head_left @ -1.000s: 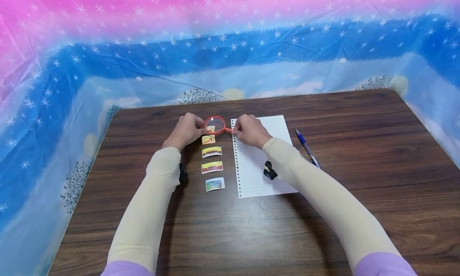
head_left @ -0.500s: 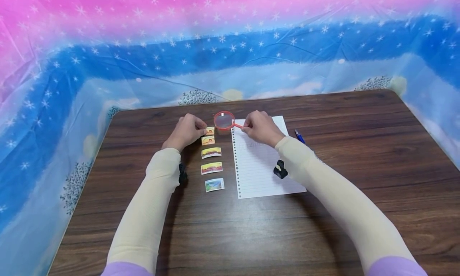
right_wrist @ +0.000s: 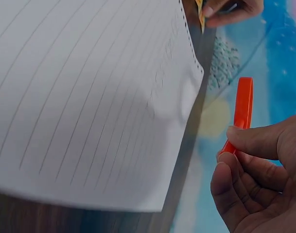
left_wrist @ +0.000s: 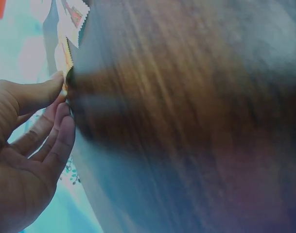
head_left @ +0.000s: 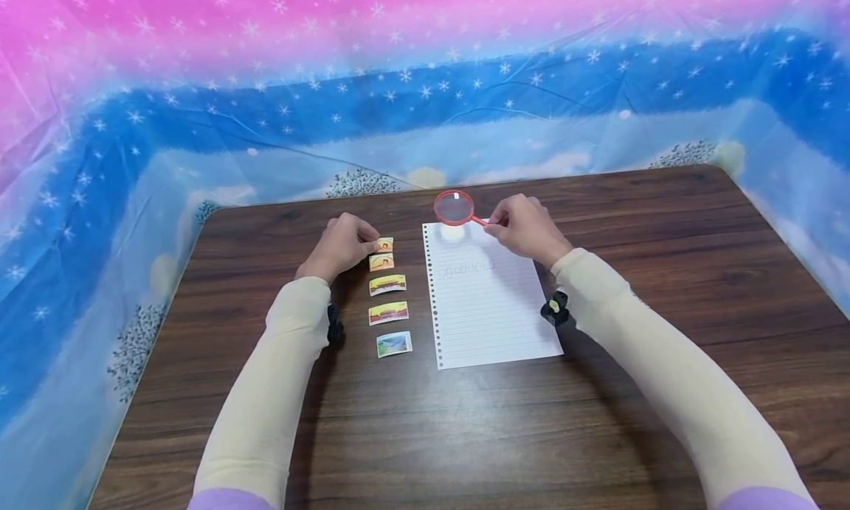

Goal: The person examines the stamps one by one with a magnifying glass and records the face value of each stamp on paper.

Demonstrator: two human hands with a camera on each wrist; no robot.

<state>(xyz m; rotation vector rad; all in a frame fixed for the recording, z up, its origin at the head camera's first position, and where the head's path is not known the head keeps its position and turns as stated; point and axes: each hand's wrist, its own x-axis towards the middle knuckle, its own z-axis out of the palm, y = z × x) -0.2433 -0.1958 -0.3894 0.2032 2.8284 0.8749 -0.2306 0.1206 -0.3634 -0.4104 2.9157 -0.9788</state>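
My left hand [head_left: 340, 246] pinches the edge of a small orange-yellow postage stamp [head_left: 385, 245] between thumb and fingers. That stamp shows in the left wrist view too, its toothed edge [left_wrist: 69, 56] rising past the thumb. Just below it lies a similar stamp [head_left: 381, 262]. My right hand [head_left: 529, 229] holds a red magnifying glass [head_left: 454, 208] by its handle, raised over the top edge of the lined paper [head_left: 491, 318]. Seen from the right wrist, the red frame [right_wrist: 244, 97] is edge-on above the thumb.
Below in the same column lie two yellow-and-red stamps [head_left: 388, 285] and a blue-green stamp [head_left: 395, 344]. Faint handwriting [head_left: 466, 270] crosses the upper part of the paper. Brown wooden table [head_left: 232, 274] runs back to a patterned cloth [head_left: 425, 126].
My right hand has carried the magnifying glass rightward and up, away from the stamps. The left hand has stayed at the top stamp. The blue pen is now hidden behind the right arm.
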